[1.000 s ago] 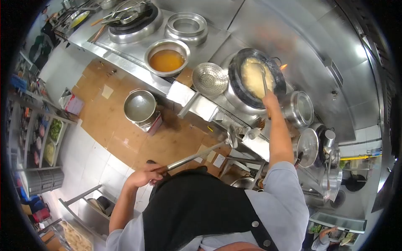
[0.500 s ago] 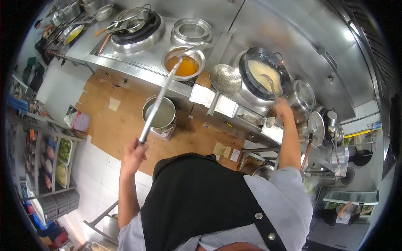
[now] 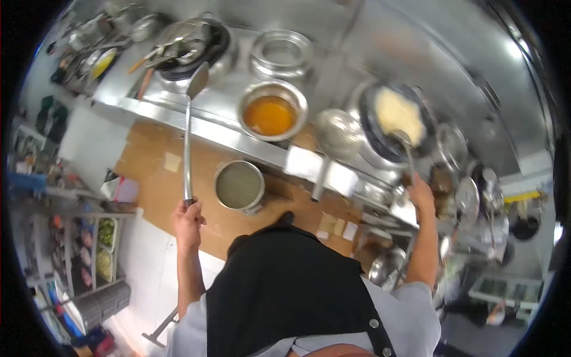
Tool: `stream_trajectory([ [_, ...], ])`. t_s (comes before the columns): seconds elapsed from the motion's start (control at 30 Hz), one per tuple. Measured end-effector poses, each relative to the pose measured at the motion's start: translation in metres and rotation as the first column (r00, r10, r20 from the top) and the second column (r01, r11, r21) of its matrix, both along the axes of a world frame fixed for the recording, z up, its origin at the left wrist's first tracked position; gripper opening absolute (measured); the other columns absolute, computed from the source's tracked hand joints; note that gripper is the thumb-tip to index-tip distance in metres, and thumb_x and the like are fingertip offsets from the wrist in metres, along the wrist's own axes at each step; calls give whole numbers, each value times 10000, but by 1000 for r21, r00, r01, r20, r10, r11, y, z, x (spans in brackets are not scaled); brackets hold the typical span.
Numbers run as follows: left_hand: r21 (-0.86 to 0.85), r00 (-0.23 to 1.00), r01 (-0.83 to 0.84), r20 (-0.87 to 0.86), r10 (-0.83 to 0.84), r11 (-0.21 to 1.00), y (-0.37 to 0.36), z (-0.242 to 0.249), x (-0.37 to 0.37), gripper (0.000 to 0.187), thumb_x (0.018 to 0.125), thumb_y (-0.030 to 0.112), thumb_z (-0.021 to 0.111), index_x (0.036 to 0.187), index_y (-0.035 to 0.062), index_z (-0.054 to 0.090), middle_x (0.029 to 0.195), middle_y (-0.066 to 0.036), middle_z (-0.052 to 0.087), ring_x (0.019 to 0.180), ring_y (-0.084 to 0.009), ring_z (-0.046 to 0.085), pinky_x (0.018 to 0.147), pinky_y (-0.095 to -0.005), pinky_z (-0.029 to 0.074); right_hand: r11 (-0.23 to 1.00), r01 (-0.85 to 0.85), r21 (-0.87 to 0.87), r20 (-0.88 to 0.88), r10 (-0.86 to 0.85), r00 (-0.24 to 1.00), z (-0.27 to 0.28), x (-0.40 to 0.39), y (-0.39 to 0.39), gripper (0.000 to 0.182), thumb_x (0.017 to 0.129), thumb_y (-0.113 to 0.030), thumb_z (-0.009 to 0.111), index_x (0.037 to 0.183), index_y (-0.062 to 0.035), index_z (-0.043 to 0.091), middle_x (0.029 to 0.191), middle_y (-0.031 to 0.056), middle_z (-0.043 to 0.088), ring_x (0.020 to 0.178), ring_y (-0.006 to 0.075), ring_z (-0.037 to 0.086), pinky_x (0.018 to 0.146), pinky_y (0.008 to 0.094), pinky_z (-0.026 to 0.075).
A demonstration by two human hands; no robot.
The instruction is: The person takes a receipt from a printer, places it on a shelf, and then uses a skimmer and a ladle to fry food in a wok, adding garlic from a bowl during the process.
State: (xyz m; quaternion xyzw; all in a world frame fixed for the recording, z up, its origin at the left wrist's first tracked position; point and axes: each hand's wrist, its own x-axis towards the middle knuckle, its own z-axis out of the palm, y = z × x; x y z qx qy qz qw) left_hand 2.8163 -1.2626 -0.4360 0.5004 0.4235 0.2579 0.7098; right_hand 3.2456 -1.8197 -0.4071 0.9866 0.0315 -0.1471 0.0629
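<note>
My left hand (image 3: pixel 188 226) is closed round the lower end of a long-handled wok spatula (image 3: pixel 188 140). Its flat metal blade points up toward the stove, near the left burner. My right hand (image 3: pixel 422 196) grips the handle of a ladle (image 3: pixel 409 156), whose bowl is in the dark wok (image 3: pixel 370 122), at the near edge of pale yellow food (image 3: pixel 395 110). Between the hands, a metal basin (image 3: pixel 244 119) holds orange liquid (image 3: pixel 270 116). A perforated strainer (image 3: pixel 339 134) lies beside the wok, its handle sticking out over the counter's edge.
A pot (image 3: pixel 239 185) of cloudy liquid stands low in front of the counter. Metal rings (image 3: pixel 282 50) and a left burner stacked with utensils (image 3: pixel 193 47) are at the back. White cloths (image 3: pixel 318 169) lie along the edge. Shelves with food trays (image 3: pixel 106 253) are at left.
The spatula has swung left, its blade moving from over the basin toward the left burner. The ladle is lower in the wok, and the pale food looks more gathered. The camera view has shifted.
</note>
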Motion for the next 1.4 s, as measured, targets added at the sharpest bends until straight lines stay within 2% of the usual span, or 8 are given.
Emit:
stream_trajectory([
  [0.43,560,895,52,-393,210,827,238,53,65,253,888,179,677,1018,-38,669,756,-87,614,638,-202,608,595,-348,507,981,42,188,159,-73,985,-59,177,92,515,896,-189,587,1387,-33,567,1196,312,685,1130,500,649,945,539,523],
  [0.6,837,877,273,-420,235,475,385,26,132,289,841,206,740,960,-42,655,777,-234,640,730,-381,639,706,-460,491,809,262,525,63,-345,937,-29,158,150,515,926,-127,597,1404,59,561,1105,275,725,774,424,734,753,489,569],
  [0.77,719,884,380,-467,-2,581,477,36,167,284,845,207,779,904,-39,651,729,-203,610,698,-341,619,690,-448,484,788,-60,613,416,-257,872,-45,102,140,588,918,-120,636,1463,65,518,1310,298,658,1201,410,640,1035,471,476],
  [0.83,718,903,352,-430,-17,601,503,21,160,289,847,206,785,892,-44,647,707,-192,583,679,-322,605,678,-440,478,751,-45,659,383,-283,879,-32,73,150,562,923,-116,626,1444,75,535,1223,268,695,1047,382,694,929,444,532],
  [0.9,640,947,239,-321,-28,730,540,-6,149,278,887,220,759,848,-34,653,668,-118,568,644,-233,582,642,-394,460,525,297,798,63,-562,825,16,20,211,564,937,-115,608,1470,48,532,928,178,700,721,291,686,648,401,555],
  [1.0,509,966,109,-257,30,854,578,16,142,306,946,255,709,786,2,643,654,-30,565,562,-154,531,536,-328,429,660,-70,748,423,-393,817,-36,36,145,506,949,-122,594,1428,33,556,688,56,561,470,168,524,403,329,410],
  [1.1,360,982,63,-189,7,931,636,28,148,340,976,284,680,754,31,631,641,-19,551,516,-128,496,488,-301,404,497,313,809,76,-617,783,20,-3,206,451,945,-99,591,1382,13,575,693,22,548,477,109,471,398,287,347],
  [1.4,-123,987,105,-105,-119,987,702,24,182,256,1028,295,613,907,69,626,589,62,461,431,-66,335,446,-274,325,433,344,833,23,-649,761,22,-17,178,400,983,-109,573,1367,3,564,649,27,503,415,148,448,358,314,371],
])
